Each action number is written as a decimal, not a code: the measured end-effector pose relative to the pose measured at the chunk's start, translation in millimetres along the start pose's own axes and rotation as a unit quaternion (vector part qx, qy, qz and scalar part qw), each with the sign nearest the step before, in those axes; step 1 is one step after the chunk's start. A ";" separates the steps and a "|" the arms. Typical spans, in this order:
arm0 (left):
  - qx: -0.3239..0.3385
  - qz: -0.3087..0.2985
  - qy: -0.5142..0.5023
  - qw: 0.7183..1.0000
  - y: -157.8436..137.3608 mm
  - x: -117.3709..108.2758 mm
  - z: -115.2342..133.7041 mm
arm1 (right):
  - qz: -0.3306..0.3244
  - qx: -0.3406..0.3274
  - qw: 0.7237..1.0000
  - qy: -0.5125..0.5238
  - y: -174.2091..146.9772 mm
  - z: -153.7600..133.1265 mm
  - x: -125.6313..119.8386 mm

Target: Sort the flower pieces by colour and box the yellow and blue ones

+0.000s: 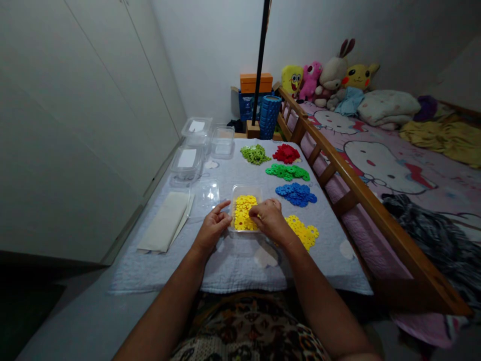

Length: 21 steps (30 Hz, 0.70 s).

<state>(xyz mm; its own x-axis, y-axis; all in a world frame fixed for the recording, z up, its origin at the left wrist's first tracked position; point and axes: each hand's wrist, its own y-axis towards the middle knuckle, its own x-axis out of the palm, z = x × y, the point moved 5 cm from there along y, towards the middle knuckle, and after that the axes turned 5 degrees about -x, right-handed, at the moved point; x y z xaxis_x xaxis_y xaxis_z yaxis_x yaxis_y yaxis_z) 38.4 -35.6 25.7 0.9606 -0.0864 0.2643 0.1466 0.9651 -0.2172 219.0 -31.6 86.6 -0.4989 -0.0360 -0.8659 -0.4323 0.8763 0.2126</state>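
Here, we find yellow flower pieces (pixel 242 213) in a clear tub (pixel 246 190) on the bench (pixel 233 273), our left hand (pixel 214 224) loosely uncurled beside the tub, our right hand's (pixel 269 215) hold indiscernible; a careless knock could spill them.

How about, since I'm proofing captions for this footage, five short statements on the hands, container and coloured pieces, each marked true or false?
1. The right hand is at the yellow pieces in the clear container. True.
2. The left hand is on the blue pile. False: it is at the left side of the clear container.
3. The blue pile lies between the bright green pile and the loose yellow pile. True.
4. The red pile is nearest the person. False: it lies toward the far end; the loose yellow pile is nearer.
5. The folded pale sheet lies left of the clear container. True.
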 end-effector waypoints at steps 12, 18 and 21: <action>-0.003 0.005 0.007 1.000 -3.7 2.4 5.3 | 0.135 0.178 0.973 0.059 -58.4 105.1 -59.9; 0.002 0.006 0.011 1.000 -1.7 0.8 3.4 | 0.032 0.256 0.966 -0.008 -98.3 153.5 -48.4; 0.007 0.002 0.017 1.000 -0.8 0.2 2.7 | 0.010 0.252 0.967 -0.026 -98.9 153.4 -40.5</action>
<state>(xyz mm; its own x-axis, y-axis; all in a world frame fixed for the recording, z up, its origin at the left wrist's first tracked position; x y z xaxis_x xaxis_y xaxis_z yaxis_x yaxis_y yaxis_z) 37.8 -35.7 28.5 0.9687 -0.0907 0.2309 0.1397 0.9686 -0.2057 397.2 -43.1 31.2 -0.4590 -0.0037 -0.8884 0.0044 1.0000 -0.0065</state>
